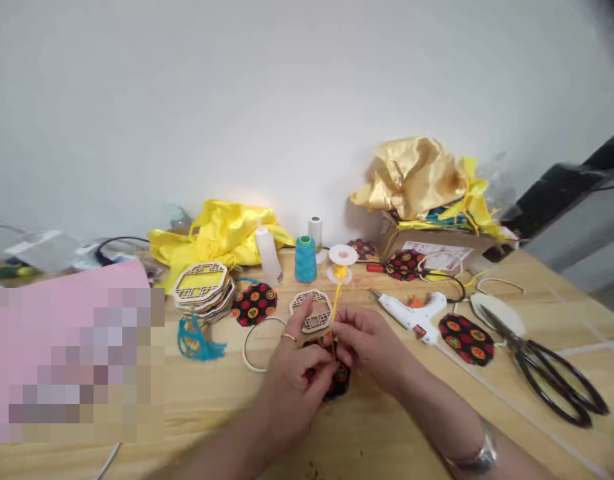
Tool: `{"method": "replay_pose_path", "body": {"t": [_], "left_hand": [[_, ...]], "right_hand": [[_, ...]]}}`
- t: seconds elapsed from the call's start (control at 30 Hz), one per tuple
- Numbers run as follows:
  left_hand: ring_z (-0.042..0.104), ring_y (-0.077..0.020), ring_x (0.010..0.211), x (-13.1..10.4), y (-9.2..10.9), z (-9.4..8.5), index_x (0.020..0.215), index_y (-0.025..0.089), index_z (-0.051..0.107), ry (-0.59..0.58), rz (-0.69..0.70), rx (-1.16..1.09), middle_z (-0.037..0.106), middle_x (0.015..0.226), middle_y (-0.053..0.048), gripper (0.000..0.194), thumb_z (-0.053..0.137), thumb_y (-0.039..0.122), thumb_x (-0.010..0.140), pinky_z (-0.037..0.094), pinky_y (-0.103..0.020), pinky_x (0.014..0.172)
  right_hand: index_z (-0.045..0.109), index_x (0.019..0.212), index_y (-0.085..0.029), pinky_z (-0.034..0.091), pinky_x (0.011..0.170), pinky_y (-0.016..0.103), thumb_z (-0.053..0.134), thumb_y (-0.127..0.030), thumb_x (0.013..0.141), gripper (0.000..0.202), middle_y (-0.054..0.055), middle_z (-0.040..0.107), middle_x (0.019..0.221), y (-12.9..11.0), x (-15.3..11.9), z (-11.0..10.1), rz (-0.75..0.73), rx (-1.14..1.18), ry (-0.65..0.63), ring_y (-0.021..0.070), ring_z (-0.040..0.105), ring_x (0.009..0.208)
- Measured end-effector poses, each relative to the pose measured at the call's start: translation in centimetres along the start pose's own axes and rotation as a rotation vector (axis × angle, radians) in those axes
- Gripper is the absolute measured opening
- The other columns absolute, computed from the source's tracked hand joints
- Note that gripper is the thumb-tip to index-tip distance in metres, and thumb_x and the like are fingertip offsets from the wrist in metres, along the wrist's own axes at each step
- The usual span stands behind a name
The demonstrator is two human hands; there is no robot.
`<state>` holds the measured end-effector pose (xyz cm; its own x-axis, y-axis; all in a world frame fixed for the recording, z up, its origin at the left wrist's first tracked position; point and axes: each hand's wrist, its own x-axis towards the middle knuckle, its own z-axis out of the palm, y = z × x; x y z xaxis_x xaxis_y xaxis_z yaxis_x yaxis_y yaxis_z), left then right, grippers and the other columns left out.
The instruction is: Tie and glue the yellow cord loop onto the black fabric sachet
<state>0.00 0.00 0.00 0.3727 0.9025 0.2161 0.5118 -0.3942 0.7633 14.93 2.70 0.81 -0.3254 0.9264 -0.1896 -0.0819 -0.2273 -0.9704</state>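
Note:
Low over the wooden table, my left hand (304, 363) has its thumb and fingers closed on a black fabric piece (341, 381) with red and orange round motifs. My right hand (364, 337) pinches a yellow cord (336, 307) just above that fabric. The cord runs up to a white spool (343, 255) with yellow cord wound on it. Right behind my left fingers lies a wooden lattice piece (317, 312). A pale ring (247, 347) lies to the left of my left hand. Part of the fabric piece is hidden by my fingers.
Stacked lattice pieces (201, 283), a blue tassel (199, 339) and a patterned fabric piece (257, 303) lie left. A blue thread cone (305, 260) and a bottle (268, 253) stand behind. On the right are a white glue gun (417, 313), black-handled scissors (547, 367) and a cardboard box (411, 243).

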Motion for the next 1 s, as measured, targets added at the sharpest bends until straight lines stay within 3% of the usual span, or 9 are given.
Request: {"method": "replay_pose_path", "body": {"t": [0.17, 0.23, 0.33, 0.4, 0.53, 0.67, 0.83, 1.0], "left_hand": [[0.02, -0.0257, 0.134, 0.2, 0.6, -0.6, 0.071, 0.021, 0.061, 0.005, -0.009, -0.05, 0.041, 0.136, -0.006, 0.016, 0.051, 0.01, 0.077, 0.027, -0.04, 0.104], [0.029, -0.0264, 0.129, 0.2, 0.5, -0.6, 0.075, 0.021, 0.055, 0.046, -0.05, -0.182, 0.046, 0.131, -0.008, 0.009, 0.053, 0.013, 0.077, 0.032, -0.04, 0.101], [0.056, -0.022, 0.102, 0.3, 0.2, -0.7, 0.087, 0.022, 0.051, 0.038, -0.194, -0.483, 0.058, 0.114, -0.008, 0.006, 0.051, 0.02, 0.081, 0.045, -0.035, 0.084], [0.061, -0.0184, 0.081, 0.5, 0.1, -0.7, 0.097, 0.022, 0.053, -0.004, -0.302, -0.588, 0.065, 0.094, -0.005, 0.015, 0.051, 0.024, 0.082, 0.048, -0.031, 0.072], [0.059, -0.0166, 0.075, 1.2, 0.4, -1.1, 0.088, 0.019, 0.066, -0.007, -0.404, -0.557, 0.068, 0.081, -0.003, 0.015, 0.058, 0.027, 0.077, 0.045, -0.025, 0.068], [0.05, -0.0112, 0.056, 1.5, 0.5, -1.5, 0.076, 0.018, 0.071, 0.006, -0.477, -0.537, 0.063, 0.061, 0.001, 0.013, 0.062, 0.028, 0.073, 0.038, -0.02, 0.051], [0.037, -0.0062, 0.045, 1.5, 0.1, -1.5, 0.072, 0.016, 0.071, -0.008, -0.525, -0.664, 0.054, 0.051, 0.004, 0.015, 0.065, 0.029, 0.07, 0.026, -0.018, 0.042], [0.032, -0.0037, 0.041, 1.6, 0.0, -1.5, 0.068, 0.014, 0.07, -0.036, -0.527, -0.773, 0.052, 0.049, 0.004, 0.015, 0.068, 0.029, 0.068, 0.02, -0.017, 0.039]], "right_hand": [[0.046, 0.062, -0.016, 0.022, 0.037, 0.017, 0.051, -0.024, 0.075, 0.016, -0.009, 0.042, 0.043, -0.4, -0.1, 0.2, 0.006, 0.008, 0.004, 0.0035, 0.032, 0.036], [0.046, 0.061, -0.017, 0.022, 0.037, 0.017, 0.052, -0.024, 0.073, 0.016, -0.008, 0.042, 0.043, -0.4, -0.1, 0.1, 0.004, -0.025, 0.027, 0.0038, 0.032, 0.036], [0.047, 0.06, -0.017, 0.023, 0.037, 0.017, 0.052, -0.022, 0.072, 0.014, -0.008, 0.043, 0.044, -0.4, 0.0, 0.0, 0.007, -0.11, 0.069, 0.0044, 0.033, 0.037], [0.049, 0.061, -0.017, 0.025, 0.038, 0.018, 0.052, -0.022, 0.071, 0.011, -0.006, 0.046, 0.046, -0.3, 0.0, 0.0, 0.022, -0.174, 0.083, 0.005, 0.035, 0.038], [0.051, 0.061, -0.017, 0.027, 0.039, 0.018, 0.051, -0.022, 0.071, 0.011, -0.005, 0.048, 0.049, -0.2, -0.1, 0.1, 0.025, -0.277, 0.093, 0.0062, 0.038, 0.041], [0.051, 0.062, -0.017, 0.029, 0.04, 0.019, 0.053, -0.022, 0.07, 0.01, -0.004, 0.049, 0.052, -0.3, -0.1, 0.1, 0.02, -0.3, 0.094, 0.0064, 0.039, 0.042], [0.05, 0.062, -0.016, 0.027, 0.039, 0.018, 0.055, -0.023, 0.067, 0.01, -0.005, 0.048, 0.049, -0.7, -0.1, 0.2, 0.063, -0.201, 0.078, 0.0054, 0.037, 0.04], [0.05, 0.062, -0.016, 0.024, 0.038, 0.018, 0.059, -0.027, 0.066, 0.015, -0.006, 0.048, 0.048, -1.0, -0.2, 0.1, 0.088, -0.077, -0.009, 0.0042, 0.036, 0.039]]}}
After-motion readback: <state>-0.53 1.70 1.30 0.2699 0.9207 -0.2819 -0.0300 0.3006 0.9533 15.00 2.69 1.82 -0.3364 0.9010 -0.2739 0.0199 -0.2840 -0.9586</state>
